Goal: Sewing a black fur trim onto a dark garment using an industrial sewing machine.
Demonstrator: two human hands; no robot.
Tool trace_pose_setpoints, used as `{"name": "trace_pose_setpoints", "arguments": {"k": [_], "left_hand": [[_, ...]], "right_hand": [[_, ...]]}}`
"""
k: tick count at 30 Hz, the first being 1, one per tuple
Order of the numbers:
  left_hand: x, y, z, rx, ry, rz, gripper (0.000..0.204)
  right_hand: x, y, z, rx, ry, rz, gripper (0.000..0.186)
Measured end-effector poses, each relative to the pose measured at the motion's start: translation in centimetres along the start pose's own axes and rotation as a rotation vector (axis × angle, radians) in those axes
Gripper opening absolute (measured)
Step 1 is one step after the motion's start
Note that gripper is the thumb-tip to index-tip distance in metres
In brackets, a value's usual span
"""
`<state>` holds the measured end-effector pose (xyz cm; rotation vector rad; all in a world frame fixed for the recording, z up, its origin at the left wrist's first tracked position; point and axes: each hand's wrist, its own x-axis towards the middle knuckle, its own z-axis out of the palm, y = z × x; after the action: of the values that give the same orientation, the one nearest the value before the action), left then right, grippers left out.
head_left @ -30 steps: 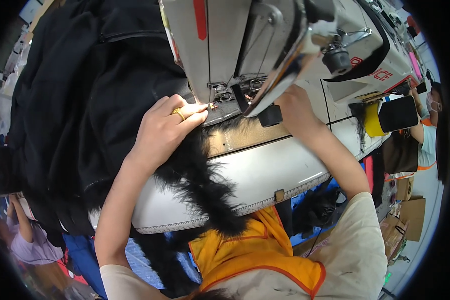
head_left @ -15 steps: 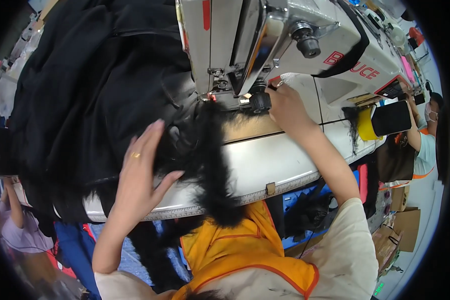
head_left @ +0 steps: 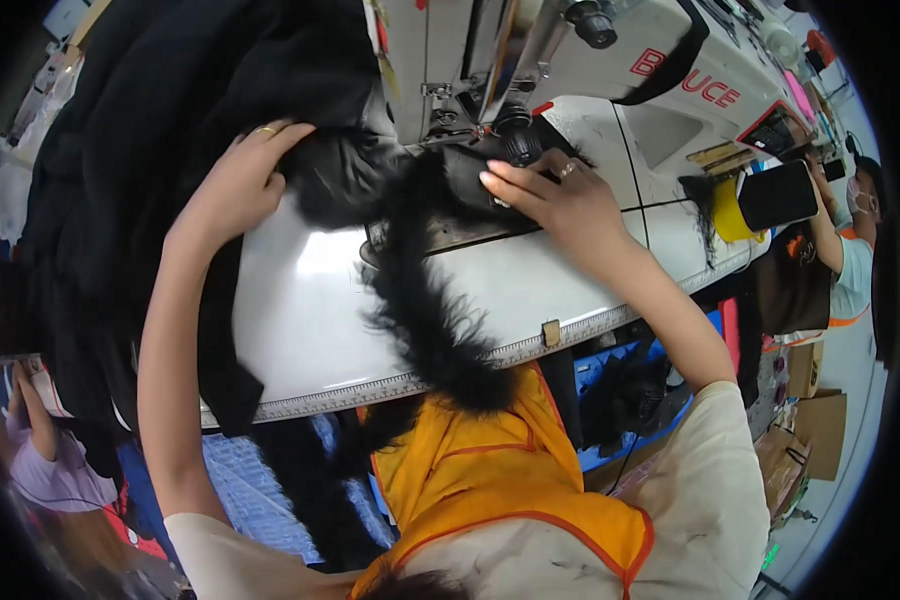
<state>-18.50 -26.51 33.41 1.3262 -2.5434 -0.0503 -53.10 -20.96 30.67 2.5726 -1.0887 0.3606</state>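
Note:
A black garment (head_left: 100, 200) is heaped on the left of the white sewing machine (head_left: 660, 60). Its smooth, shiny part (head_left: 345, 175) runs under the machine head, and a strip of black furry trim (head_left: 420, 300) hangs from there over the table's front edge. My left hand (head_left: 235, 185), with a ring, is closed on the cloth left of the needle area, fingertips bent over it. Just right of the presser foot, my right hand (head_left: 570, 205) pinches a flap of black cloth (head_left: 465, 178) at the fingertips. The needle itself cannot be made out.
A measuring tape (head_left: 330, 395) runs along the front edge of the white table (head_left: 300, 310). A yellow holder with a dark phone-like screen (head_left: 778, 200) stands at right. Blue bins (head_left: 620, 400) with black fur sit below. Other people (head_left: 850, 270) work at both sides.
My left hand has moved up and left, and the garment has shifted, baring white tabletop. My right hand has come from behind the machine's knob to the cloth in front of it.

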Motion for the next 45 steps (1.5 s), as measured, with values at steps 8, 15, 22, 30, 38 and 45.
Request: {"name": "trace_pose_setpoints", "arguments": {"k": [8,15,22,30,38,45], "left_hand": [[-1.2,13.1,2.6,-0.402,0.117,-0.199,0.048],[-3.3,4.7,1.2,0.275,-0.001,0.152,0.041],[0.6,1.5,0.0,0.366,-0.183,0.422,0.051],[-4.3,2.2,-2.5,0.166,-0.111,0.362,0.042],[-0.9,14.6,2.1,-0.071,0.14,-0.052,0.032],[-3.4,11.1,3.2,0.148,0.243,0.219,0.032]], "right_hand": [[2.5,-0.5,-2.3,0.331,-0.117,-0.063,0.06],[2.0,-3.2,-0.7,-0.125,-0.18,-0.101,0.054],[2.6,-6.8,-2.2,-0.531,-0.41,-0.043,0.059],[2.4,-5.9,-1.4,-0.449,-0.301,-0.083,0.058],[3.1,-7.0,-1.0,-0.498,-0.354,-0.102,0.053],[2.0,-0.6,0.5,0.325,-0.029,0.003,0.049]]}}
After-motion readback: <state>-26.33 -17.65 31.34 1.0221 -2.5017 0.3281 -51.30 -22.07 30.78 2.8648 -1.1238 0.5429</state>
